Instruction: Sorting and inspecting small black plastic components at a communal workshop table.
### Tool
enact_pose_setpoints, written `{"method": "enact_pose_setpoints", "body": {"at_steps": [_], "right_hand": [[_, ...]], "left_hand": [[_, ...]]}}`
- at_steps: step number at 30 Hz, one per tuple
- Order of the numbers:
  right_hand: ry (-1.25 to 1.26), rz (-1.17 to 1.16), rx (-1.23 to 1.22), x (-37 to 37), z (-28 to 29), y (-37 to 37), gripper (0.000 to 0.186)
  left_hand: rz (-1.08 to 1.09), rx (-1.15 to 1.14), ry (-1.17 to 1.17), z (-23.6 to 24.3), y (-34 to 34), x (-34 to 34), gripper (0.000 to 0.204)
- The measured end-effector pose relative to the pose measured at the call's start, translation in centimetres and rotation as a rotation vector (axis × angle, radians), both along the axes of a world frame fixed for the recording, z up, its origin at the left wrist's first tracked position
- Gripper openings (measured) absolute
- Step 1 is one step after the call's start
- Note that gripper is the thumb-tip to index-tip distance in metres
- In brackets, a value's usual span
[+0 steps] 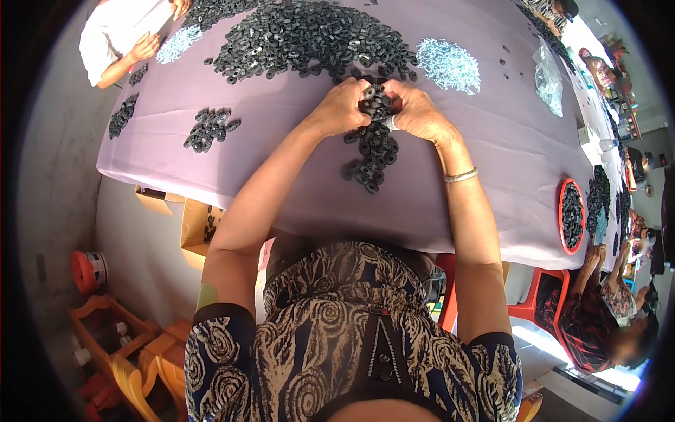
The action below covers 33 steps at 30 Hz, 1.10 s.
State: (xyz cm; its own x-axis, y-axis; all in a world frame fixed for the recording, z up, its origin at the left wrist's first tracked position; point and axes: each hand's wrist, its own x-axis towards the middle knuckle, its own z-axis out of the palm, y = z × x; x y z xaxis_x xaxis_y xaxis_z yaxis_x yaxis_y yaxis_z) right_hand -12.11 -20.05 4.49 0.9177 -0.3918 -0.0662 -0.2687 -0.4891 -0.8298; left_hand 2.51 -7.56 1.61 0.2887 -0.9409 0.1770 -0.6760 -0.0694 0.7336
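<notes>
My left hand (344, 107) and my right hand (420, 114) face each other over the table, fingers curled around a clump of small black ring-shaped parts (377, 103). The fingertips are partly hidden among these parts. A trail of the same black parts (373, 163) lies on the cloth on the near side of my hands. Just beyond them spreads a large heap of black parts (309, 41). To the right of that heap is a flat pile of tiny light-blue pieces (448, 65).
A smaller group of black parts (209, 129) lies left on the purple tablecloth (281, 112). A clear plastic bag (548, 79) and a red basin (562, 239) of black parts are on the right. Other people sit along the table. A cardboard box (193, 232) is below the edge.
</notes>
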Motion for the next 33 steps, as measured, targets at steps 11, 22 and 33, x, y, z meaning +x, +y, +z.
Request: {"method": "enact_pose_setpoints", "body": {"at_steps": [11,22,33], "right_hand": [[-0.269,0.009,0.207,-0.2,-1.9,0.1,0.023],[-0.418,-0.075,0.001,-0.7,-2.4,0.9,0.028],[-0.581,-0.21,0.37,-3.1,-1.1,-0.7,0.015]], "left_hand": [[-0.052,-0.231,0.326,-0.5,0.1,-1.4,0.037],[-0.125,-0.286,0.304,0.6,0.7,-0.6,0.027],[-0.108,-0.369,0.647,0.1,1.1,0.9,0.021]]}}
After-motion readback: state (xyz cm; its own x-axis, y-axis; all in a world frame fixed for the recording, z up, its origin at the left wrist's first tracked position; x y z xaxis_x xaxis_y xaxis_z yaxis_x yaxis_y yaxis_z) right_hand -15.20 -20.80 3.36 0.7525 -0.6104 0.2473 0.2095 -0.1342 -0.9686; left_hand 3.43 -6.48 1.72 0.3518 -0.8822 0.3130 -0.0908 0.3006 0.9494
